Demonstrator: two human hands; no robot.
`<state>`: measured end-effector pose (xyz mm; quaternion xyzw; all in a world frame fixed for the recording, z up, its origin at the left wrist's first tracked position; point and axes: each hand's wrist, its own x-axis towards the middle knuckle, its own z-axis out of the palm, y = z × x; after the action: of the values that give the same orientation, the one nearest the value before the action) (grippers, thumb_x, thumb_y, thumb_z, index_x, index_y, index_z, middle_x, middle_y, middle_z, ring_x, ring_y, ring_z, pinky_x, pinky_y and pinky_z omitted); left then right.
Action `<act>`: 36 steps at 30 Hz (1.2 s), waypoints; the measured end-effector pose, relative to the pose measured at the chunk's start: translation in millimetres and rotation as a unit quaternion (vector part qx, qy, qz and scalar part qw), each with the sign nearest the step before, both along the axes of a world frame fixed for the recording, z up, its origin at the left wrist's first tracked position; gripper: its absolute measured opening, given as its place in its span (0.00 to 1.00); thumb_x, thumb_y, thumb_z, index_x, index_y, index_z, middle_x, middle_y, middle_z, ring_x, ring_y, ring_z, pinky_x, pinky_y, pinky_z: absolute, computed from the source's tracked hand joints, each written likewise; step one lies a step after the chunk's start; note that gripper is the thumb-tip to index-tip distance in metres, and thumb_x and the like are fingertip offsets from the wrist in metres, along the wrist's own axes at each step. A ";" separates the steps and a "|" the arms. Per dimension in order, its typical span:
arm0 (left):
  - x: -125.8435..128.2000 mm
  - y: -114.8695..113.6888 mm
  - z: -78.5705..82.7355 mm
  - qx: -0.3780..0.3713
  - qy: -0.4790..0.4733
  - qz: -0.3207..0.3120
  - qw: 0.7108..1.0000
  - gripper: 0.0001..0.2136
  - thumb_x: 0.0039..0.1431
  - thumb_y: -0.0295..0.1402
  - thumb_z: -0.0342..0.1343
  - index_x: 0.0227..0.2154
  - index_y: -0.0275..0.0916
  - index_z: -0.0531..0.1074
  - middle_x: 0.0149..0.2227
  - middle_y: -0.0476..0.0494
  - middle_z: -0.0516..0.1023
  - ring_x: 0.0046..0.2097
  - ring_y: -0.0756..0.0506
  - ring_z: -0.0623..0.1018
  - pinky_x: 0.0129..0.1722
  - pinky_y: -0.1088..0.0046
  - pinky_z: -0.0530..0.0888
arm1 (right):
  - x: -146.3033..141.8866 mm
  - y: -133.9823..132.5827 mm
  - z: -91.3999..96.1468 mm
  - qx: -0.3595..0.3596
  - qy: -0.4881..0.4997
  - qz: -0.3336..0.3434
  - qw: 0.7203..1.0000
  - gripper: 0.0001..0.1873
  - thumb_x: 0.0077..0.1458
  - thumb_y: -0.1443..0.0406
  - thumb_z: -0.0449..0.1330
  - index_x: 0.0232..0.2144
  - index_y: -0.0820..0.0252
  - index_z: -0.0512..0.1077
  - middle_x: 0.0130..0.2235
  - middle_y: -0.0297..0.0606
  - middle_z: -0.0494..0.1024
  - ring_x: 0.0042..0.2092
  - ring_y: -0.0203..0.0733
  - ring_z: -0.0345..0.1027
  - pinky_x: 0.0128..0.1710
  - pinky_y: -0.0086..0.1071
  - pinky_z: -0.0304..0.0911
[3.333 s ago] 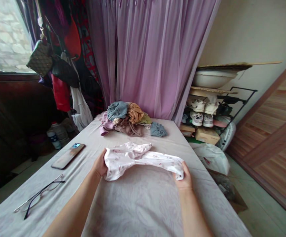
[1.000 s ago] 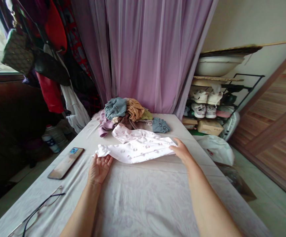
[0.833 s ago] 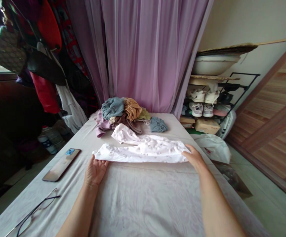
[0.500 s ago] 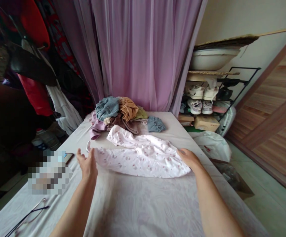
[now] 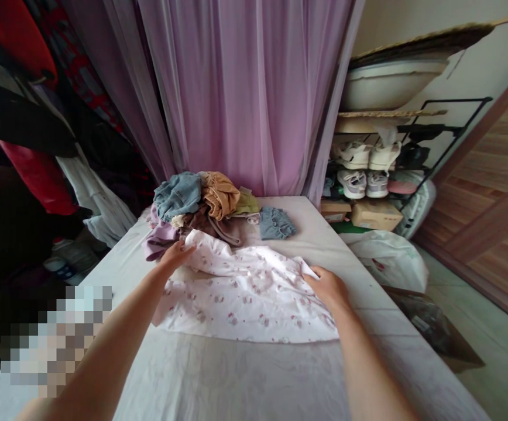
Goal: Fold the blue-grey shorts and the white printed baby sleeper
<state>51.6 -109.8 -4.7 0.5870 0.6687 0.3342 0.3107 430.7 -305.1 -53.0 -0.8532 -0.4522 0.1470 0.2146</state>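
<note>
A white garment with a small pink print (image 5: 240, 307) lies spread on the bed, its upper part bunched in soft folds. My right hand (image 5: 326, 287) grips its right edge, with the fabric gathered under the fingers. My left hand (image 5: 175, 255) sits at the garment's upper left fold, fingertips on the cloth; whether they hold it is unclear. Just beyond lies a heap of clothes (image 5: 196, 207) in denim blue, tan and lilac. A small blue-grey garment (image 5: 277, 223) lies to its right.
The pale patterned bed sheet (image 5: 236, 374) runs beneath everything. A lilac curtain (image 5: 245, 88) hangs behind the bed. To the right stand a shoe rack (image 5: 363, 169), cardboard boxes (image 5: 376, 215) and a white plastic bag (image 5: 390, 260). A pixelated patch (image 5: 56, 333) covers part of the left side.
My left hand has moved forward from the garment's left end onto its upper fold. The garment now lies wider and more spread out, and my right hand has closed on its edge.
</note>
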 end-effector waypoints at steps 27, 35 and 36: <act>-34.9 -83.2 -23.1 0.087 -0.128 -0.037 0.987 0.13 0.38 0.28 0.69 0.29 0.47 0.76 0.47 0.43 0.78 0.64 0.32 0.62 0.65 0.56 0.53 | 10.7 0.2 7.6 0.026 0.005 -0.089 0.996 0.27 0.60 0.54 0.52 0.57 0.61 0.66 0.47 0.49 0.79 0.48 0.52 0.73 0.46 0.37 0.64; -62.3 -108.5 -25.8 0.036 -0.181 -0.028 0.982 0.10 0.45 0.23 0.61 0.20 0.46 0.70 0.29 0.44 0.75 0.53 0.36 0.73 0.58 0.61 0.63 | 8.8 -48.0 1.1 -0.041 0.016 -0.045 0.998 0.40 0.53 0.50 0.59 0.63 0.61 0.59 0.50 0.50 0.78 0.49 0.54 0.73 0.45 0.39 0.65; -63.1 -109.4 -24.9 0.037 -0.138 -0.043 0.989 0.09 0.45 0.25 0.61 0.20 0.46 0.69 0.26 0.45 0.74 0.49 0.36 0.75 0.56 0.62 0.65 | 7.0 -53.4 0.2 -0.040 0.013 -0.044 0.998 0.39 0.53 0.52 0.59 0.64 0.61 0.58 0.50 0.50 0.77 0.49 0.53 0.73 0.46 0.38 0.65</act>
<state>-11.5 -219.1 -29.6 0.5746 0.5806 0.4229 0.3924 437.8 -358.5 -52.8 -0.8780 -0.4053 0.1665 0.1926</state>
